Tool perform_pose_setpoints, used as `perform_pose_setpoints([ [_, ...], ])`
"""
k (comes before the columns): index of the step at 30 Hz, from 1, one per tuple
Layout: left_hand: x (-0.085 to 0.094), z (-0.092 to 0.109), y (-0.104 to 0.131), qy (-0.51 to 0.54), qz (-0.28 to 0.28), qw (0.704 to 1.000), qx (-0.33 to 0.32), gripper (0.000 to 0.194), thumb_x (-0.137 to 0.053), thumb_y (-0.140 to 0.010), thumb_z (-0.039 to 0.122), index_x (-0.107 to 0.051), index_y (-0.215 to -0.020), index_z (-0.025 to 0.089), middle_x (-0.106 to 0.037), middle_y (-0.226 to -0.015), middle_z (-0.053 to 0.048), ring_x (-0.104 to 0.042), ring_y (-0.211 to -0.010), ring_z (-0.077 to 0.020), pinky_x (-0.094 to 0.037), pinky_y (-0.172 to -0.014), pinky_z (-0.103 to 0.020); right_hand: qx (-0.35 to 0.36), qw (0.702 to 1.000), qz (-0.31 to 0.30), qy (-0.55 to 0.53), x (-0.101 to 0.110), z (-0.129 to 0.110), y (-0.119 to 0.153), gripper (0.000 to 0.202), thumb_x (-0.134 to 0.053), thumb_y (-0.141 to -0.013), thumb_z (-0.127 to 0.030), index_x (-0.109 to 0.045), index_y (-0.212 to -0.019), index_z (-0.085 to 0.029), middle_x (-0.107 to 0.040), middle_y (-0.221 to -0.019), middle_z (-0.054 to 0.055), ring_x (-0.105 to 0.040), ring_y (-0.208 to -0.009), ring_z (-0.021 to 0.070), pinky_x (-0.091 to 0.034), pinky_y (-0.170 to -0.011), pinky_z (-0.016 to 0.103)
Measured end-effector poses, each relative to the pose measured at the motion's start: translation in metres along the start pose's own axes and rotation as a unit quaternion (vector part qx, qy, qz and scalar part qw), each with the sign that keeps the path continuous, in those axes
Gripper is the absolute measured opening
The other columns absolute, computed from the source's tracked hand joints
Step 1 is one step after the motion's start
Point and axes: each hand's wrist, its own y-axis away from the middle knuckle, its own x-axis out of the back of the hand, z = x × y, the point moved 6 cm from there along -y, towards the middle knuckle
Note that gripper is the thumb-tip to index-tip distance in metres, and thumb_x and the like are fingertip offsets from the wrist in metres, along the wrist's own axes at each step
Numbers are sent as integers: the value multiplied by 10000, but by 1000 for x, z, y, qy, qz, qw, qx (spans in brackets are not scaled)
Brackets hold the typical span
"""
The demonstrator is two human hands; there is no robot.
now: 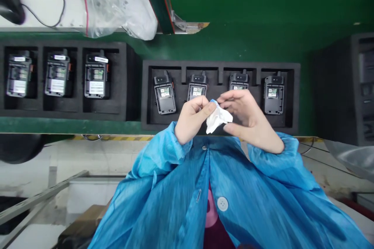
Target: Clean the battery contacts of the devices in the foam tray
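My left hand (pixel 191 118) and my right hand (pixel 248 118) meet in front of my chest, both pinching a crumpled white cloth (pixel 217 120). They hover over the near edge of a black foam tray (pixel 292 101) that holds several dark handheld devices, backs open, such as the leftmost device (pixel 165 95) and the rightmost device (pixel 274 94). The two middle devices are partly hidden by my fingers. Blue coat sleeves cover both arms.
A second black foam tray (pixel 122 81) to the left holds three similar devices with white labels. Both trays lie on a green surface (pixel 248 15). A clear plastic bag (pixel 117 0) lies at the back left, and a dark stack of trays (pixel 350 85) stands at the right.
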Motion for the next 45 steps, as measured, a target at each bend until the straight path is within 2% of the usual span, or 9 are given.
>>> perform_pose_setpoints([
  [5, 0, 2, 3, 35, -15, 999, -10, 444, -668, -839, 490, -440, -644, 161, -464, -582, 37, -376, -532, -62, -299, -517, -203, 15, 998, 54, 8, -1, 2, -1, 58, -649, -841, -212, -606, -874, -191, -576, -986, 35, -567, -905, 140, -488, -780, 285],
  [11, -2, -5, 2, 84, -92, 990, 68, 469, -597, -856, 571, -425, -674, 174, -395, -584, 44, -317, -501, -63, -248, -480, -211, -77, 979, 80, -169, -1, 11, -3, 143, -668, -848, -297, -591, -865, -178, -613, -879, 18, -563, -745, 100, -447, -637, 232],
  [17, 9, 3, 9, -192, 90, 976, -51, 326, -600, -874, 486, -586, -827, 164, -478, -641, 32, -398, -579, -88, -319, -565, -222, -173, 955, 149, -191, 5, 17, -7, 253, -700, -787, -317, -487, -742, -189, -517, -569, -41, -452, -466, 75, -359, -421, 202],
  [21, -18, 14, 20, -205, -27, 970, -125, 482, -472, -914, 573, -638, -1080, 151, -519, -738, 0, -457, -686, -123, -366, -658, -261, -198, 954, 142, -175, 8, 14, -6, 239, -701, -776, -303, -488, -804, -198, -534, -601, -39, -473, -472, 83, -361, -394, 196],
  [25, -17, 15, 17, -270, 8, 959, -92, 394, -772, -711, 425, -664, -990, 169, -485, -727, 33, -414, -654, -99, -321, -621, -239, -258, 939, 81, -211, 9, 11, -1, 225, -685, -772, -276, -554, -933, -189, -545, -663, -23, -472, -491, 74, -355, -416, 186],
  [27, -13, 12, 15, -209, -7, 976, -69, 226, -705, -790, 383, -664, -830, 164, -479, -708, 27, -408, -633, -90, -301, -600, -236, -278, 931, 64, -226, 11, 13, 1, 259, -690, -769, -274, -570, -982, -188, -552, -674, -19, -469, -489, 71, -367, -427, 187],
  [33, -6, -12, 16, 100, -68, 988, 97, 419, -638, -829, 530, -547, -671, 152, -403, -567, 34, -304, -502, -69, -203, -491, -224, -222, 948, 116, -198, 21, 25, 0, 271, -684, -812, -341, -557, -1011, -207, -550, -755, -12, -511, -605, 89, -431, -534, 205],
  [38, 8, -4, 19, 78, -10, 997, 27, 324, -636, -866, 449, -658, -754, 146, -528, -633, 2, -413, -564, -82, -325, -553, -223, -158, 968, 0, -193, 3, 16, 4, 622, -656, -850, -386, -366, -1399, -347, -563, -911, -5, -542, -699, 114, -451, -576, 231],
  [45, 26, 15, 27, 34, 30, 998, -53, 262, -642, -883, 375, -680, -748, 153, -526, -673, -1, -421, -618, -82, -315, -574, -216, -167, 984, -42, -41, -3, 13, 14, 209, -639, -868, -261, -621, -1064, -190, -605, -902, 11, -516, -713, 75, -398, -628, 206],
])
